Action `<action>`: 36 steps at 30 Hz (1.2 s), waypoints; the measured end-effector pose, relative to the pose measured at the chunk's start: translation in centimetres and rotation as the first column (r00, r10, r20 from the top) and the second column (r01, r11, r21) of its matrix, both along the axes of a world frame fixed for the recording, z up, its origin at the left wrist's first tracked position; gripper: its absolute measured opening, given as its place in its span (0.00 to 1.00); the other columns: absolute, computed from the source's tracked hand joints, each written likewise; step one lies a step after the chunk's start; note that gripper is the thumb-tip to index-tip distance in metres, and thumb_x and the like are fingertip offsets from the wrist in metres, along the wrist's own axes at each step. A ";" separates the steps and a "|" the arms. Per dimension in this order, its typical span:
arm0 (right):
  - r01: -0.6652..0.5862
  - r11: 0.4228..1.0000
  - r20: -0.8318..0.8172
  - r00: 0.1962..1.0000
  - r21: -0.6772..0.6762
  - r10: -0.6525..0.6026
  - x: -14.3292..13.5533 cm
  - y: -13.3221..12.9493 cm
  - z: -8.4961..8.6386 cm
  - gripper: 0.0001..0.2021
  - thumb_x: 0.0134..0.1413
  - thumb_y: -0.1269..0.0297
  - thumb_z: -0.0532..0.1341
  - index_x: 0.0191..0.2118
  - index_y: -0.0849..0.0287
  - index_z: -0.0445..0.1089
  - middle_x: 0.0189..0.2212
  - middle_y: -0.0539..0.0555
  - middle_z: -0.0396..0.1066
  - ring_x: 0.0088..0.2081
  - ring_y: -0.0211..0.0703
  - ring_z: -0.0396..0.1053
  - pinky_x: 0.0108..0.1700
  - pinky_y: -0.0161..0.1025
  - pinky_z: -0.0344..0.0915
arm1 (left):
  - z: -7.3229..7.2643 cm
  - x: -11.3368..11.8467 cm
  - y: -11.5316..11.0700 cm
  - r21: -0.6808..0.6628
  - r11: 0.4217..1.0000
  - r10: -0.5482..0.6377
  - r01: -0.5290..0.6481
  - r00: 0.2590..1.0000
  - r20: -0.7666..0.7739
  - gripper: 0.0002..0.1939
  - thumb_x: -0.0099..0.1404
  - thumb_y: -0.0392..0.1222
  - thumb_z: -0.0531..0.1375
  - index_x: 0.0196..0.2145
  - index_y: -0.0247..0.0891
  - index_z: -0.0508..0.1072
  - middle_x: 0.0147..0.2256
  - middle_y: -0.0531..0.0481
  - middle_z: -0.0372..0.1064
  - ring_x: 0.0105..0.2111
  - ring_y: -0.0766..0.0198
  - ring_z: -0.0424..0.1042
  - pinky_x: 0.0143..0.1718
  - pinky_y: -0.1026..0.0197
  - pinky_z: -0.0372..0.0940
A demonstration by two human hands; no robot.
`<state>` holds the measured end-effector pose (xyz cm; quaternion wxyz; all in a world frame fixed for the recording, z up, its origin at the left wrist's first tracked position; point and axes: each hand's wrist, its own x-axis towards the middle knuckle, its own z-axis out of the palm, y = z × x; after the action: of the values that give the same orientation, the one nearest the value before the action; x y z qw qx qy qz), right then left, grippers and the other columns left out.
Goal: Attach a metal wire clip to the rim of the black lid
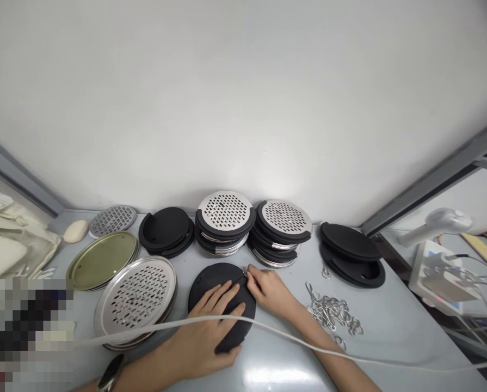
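Observation:
A round black disc point(249, 313) with a slit near its upper right edge lies on the table in front of me. My left hand point(204, 337) rests flat across it, fingers spread, thumb by its near edge. At the disc's upper right rim, my right hand point(263, 286) is closed in a pinch. A small glint of metal shows at those fingertips, but what they hold is mostly hidden. To the right of my right hand lies a pile of small metal hooks with rings point(335, 314). Left of the disc is a stack of perforated silver plates point(139, 296).
At the back stand two stacks of black holders with perforated plates point(227, 211) point(287, 218). More black discs lie left point(167, 228) and right point(349, 242). Olive lids point(102, 261) are at left. A white cable point(284, 336) crosses over my arms. A power strip point(439, 277) stands far right.

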<state>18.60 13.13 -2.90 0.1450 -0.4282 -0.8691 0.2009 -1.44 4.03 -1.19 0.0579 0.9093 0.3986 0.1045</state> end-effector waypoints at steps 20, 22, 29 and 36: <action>0.035 0.999 -0.004 0.999 0.002 -0.035 -0.2 0.1 -0.1 0.08 0.58 0.68 0.48 0.28 0.57 0.55 0.16 0.44 0.55 0.19 0.33 0.53 0.26 0.33 0.44 | 0.0 0.1 0.0 0.015 1.000 -0.006 0.006 1.000 -0.002 0.31 0.59 0.42 0.57 0.59 0.37 0.57 0.62 0.38 0.47 0.63 0.47 0.43 0.59 0.42 0.53; 0.034 0.999 -0.009 0.999 0.003 -0.034 -0.2 0.1 -0.2 0.08 0.58 0.68 0.48 0.27 0.57 0.55 0.16 0.44 0.55 0.19 0.33 0.52 0.26 0.32 0.44 | 0.0 0.0 0.0 0.018 1.000 -0.004 0.005 1.000 -0.001 0.31 0.59 0.42 0.57 0.59 0.37 0.57 0.62 0.38 0.47 0.64 0.47 0.43 0.58 0.42 0.53; 0.038 0.999 0.003 0.999 0.007 -0.038 -0.2 0.1 0.0 0.08 0.58 0.68 0.49 0.27 0.57 0.56 0.16 0.44 0.54 0.19 0.33 0.51 0.26 0.33 0.44 | -0.1 0.0 0.1 0.032 0.999 -0.004 0.004 1.000 0.008 0.31 0.58 0.42 0.58 0.59 0.37 0.58 0.61 0.38 0.49 0.63 0.46 0.45 0.58 0.42 0.54; 0.036 0.999 -0.011 0.999 -0.019 -0.036 -0.2 0.1 0.0 0.08 0.57 0.69 0.49 0.26 0.57 0.55 0.16 0.44 0.52 0.18 0.32 0.49 0.25 0.33 0.42 | -0.2 0.0 0.0 0.039 0.999 -0.001 0.001 1.000 0.005 0.31 0.58 0.42 0.58 0.59 0.37 0.57 0.62 0.38 0.49 0.63 0.46 0.45 0.58 0.41 0.54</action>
<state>18.37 13.25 -2.89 0.1496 -0.4439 -0.8585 0.2087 -1.40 4.02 -1.41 0.0414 0.9102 0.3958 0.1147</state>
